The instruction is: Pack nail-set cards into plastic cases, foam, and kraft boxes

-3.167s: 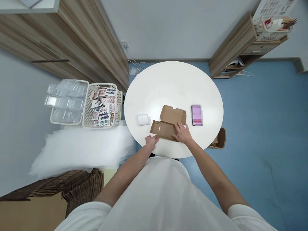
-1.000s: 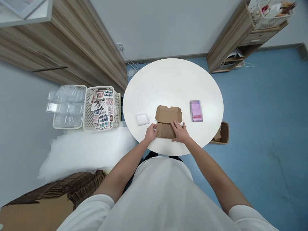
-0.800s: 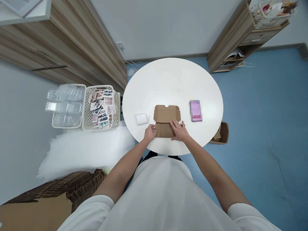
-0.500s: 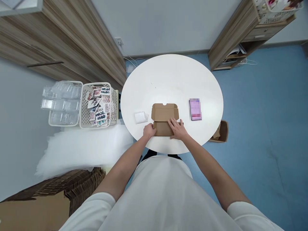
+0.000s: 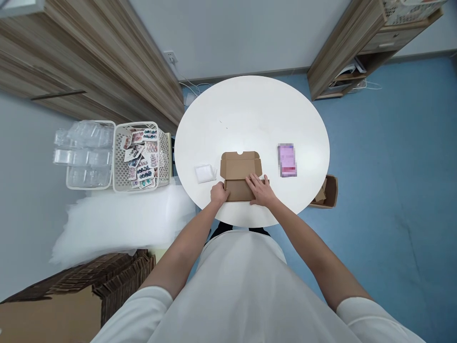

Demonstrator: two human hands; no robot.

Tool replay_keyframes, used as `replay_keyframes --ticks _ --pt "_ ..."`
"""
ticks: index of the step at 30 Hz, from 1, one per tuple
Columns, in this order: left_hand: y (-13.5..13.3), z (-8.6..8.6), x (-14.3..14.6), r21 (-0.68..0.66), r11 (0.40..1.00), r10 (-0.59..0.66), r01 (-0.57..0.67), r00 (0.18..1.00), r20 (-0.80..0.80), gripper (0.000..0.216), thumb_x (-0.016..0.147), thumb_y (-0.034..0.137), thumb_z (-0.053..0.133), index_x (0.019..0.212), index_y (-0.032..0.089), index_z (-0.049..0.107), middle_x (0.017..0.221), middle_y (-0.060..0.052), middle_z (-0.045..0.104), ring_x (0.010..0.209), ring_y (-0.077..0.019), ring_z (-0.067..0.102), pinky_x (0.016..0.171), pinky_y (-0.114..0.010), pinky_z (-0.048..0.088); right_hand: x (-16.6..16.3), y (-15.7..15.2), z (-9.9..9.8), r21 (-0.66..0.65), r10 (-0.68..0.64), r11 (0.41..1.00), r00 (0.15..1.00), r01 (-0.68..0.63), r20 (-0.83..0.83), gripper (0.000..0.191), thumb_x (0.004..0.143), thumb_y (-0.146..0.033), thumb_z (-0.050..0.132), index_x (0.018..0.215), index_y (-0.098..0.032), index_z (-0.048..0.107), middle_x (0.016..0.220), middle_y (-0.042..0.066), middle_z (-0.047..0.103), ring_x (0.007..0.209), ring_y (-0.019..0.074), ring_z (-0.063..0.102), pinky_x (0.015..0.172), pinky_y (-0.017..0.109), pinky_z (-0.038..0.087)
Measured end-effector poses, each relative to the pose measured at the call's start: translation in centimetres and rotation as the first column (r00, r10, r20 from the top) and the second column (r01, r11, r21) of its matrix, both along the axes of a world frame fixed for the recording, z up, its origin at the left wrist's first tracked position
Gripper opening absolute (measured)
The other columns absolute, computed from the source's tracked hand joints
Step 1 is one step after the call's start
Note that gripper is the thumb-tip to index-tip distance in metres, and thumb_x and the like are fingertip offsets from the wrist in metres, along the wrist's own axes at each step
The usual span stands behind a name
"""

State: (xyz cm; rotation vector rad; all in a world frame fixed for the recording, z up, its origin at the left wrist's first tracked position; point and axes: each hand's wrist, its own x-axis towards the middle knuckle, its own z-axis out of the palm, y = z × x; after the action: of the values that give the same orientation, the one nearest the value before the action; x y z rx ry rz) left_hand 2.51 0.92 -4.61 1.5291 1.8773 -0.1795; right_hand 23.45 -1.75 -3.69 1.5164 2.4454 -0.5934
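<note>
A brown cardboard box (image 5: 240,190) lies on the white oval table (image 5: 250,109), its lid (image 5: 241,166) folded out flat on the far side. My left hand (image 5: 219,194) is closed on the box's left side wall, fingers bent around the edge. My right hand (image 5: 262,191) rests across the right part of the box with its fingers spread. A white padded packet (image 5: 205,174) lies to the left of the box. To the right is a stack of pink cards or packets (image 5: 287,160), blurred on top.
At left stand a basket of press-on nail sets (image 5: 162,159) and a basket of clear plastic trays (image 5: 89,177). Nearer are white foam sheets (image 5: 117,224) and stacked flat cardboard (image 5: 53,314). An open carton (image 5: 331,193) sits on the floor at right.
The whole view has shifted slightly. Both hands keep nearly the same hold on the box, and its lid stays folded out.
</note>
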Motion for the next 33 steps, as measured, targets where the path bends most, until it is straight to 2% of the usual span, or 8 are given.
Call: replay_keyframes --ticks 5,9,14,18,20,24,28,33 --pt "-1.9 1.5 -0.5 0.146 0.987 -0.078 0.070 0.996 0.051 0.037 0.075 0.039 0.051 0.105 0.016 0.051 0.100 -0.011 0.059 0.092 -0.0231 0.056 0.072 -0.031 0.043 0.1 0.1 0.1 0.032 0.010 0.999 1.000 -0.009 -0.028 0.110 0.057 -0.052 0.066 0.140 -0.016 0.002 0.145 0.017 0.013 0.134 0.0324 0.001 0.103 0.059 0.001" --pt "-2.8 3.1 -0.7 0.351 0.860 -0.400 0.371 0.917 0.011 0.077 0.066 0.048 0.061 0.130 0.016 0.032 0.135 -0.016 0.035 0.124 -0.0300 0.031 0.100 -0.040 0.025 0.3 0.1 0.1 0.038 0.025 0.999 0.999 -0.024 -0.020 0.110 0.058 -0.051 0.067 0.140 -0.016 0.003 0.145 0.017 0.013 0.134 0.0312 0.003 0.103 0.058 0.002" --pt "-1.1 3.1 0.7 0.244 0.736 -0.653 0.632 0.757 0.010 0.112 0.052 0.046 0.072 0.139 0.014 0.010 0.145 -0.014 0.013 0.133 -0.0340 0.002 0.106 -0.047 0.004 0.1 0.2 0.2 0.025 0.029 0.999 0.999 -0.029 -0.021 0.109 0.058 -0.052 0.066 0.140 -0.014 0.004 0.145 0.018 0.012 0.134 0.0322 0.004 0.102 0.058 0.003" --pt "0.0 1.9 1.6 0.210 0.724 -0.675 0.657 0.737 0.022 0.112 0.052 0.041 0.073 0.140 0.015 0.009 0.146 -0.014 0.011 0.133 -0.0327 0.001 0.106 -0.047 0.000 0.7 -0.1 0.9 0.031 0.019 0.999 0.999 -0.018 -0.041 0.104 0.062 -0.054 0.062 0.140 -0.016 0.004 0.146 0.016 0.010 0.134 0.0321 0.001 0.103 0.057 0.004" --pt "0.0 1.5 1.6 0.227 0.730 -0.667 0.645 0.745 0.027 0.111 0.052 0.039 0.073 0.139 0.014 0.010 0.145 -0.014 0.012 0.134 -0.0323 0.002 0.106 -0.048 -0.002 1.6 -0.8 1.2 0.059 -0.107 0.992 0.992 0.111 -0.074 0.099 0.067 -0.056 0.056 0.140 -0.017 0.003 0.146 0.014 0.007 0.134 0.0320 0.000 0.103 0.056 0.007" --pt "-0.2 1.0 1.4 0.274 0.727 -0.664 0.630 0.746 0.049 0.113 0.049 0.036 0.076 0.139 0.012 0.011 0.145 -0.016 0.014 0.133 -0.0326 0.003 0.106 -0.048 -0.004 3.5 -2.7 0.8 -0.063 -0.599 0.799 0.782 0.598 -0.171 0.086 0.078 -0.055 0.039 0.139 -0.011 -0.003 0.142 0.019 0.020 0.129 0.0313 0.026 0.097 0.049 0.031" --pt "-0.2 0.9 1.5 0.270 0.723 -0.665 0.636 0.746 0.024 0.112 0.050 0.035 0.076 0.139 0.012 0.012 0.145 -0.016 0.014 0.133 -0.0323 0.004 0.106 -0.048 -0.004 3.8 -3.9 -0.2 -0.408 -0.827 0.563 0.490 0.719 -0.277 0.068 0.084 -0.042 0.030 0.139 -0.012 0.005 0.125 0.018 0.047 0.100 0.0226 0.057 0.080 0.038 0.047" --pt "-0.4 1.0 1.8 0.269 0.734 -0.651 0.623 0.759 0.017 0.111 0.051 0.034 0.075 0.139 0.012 0.012 0.145 -0.016 0.014 0.133 -0.0323 0.005 0.106 -0.049 -0.005 3.1 -3.5 -0.7 -0.345 -0.806 0.587 0.491 0.732 -0.330 0.066 0.075 -0.040 0.045 0.133 -0.015 0.029 0.124 0.014 0.049 0.104 0.0254 0.054 0.081 0.039 0.047"
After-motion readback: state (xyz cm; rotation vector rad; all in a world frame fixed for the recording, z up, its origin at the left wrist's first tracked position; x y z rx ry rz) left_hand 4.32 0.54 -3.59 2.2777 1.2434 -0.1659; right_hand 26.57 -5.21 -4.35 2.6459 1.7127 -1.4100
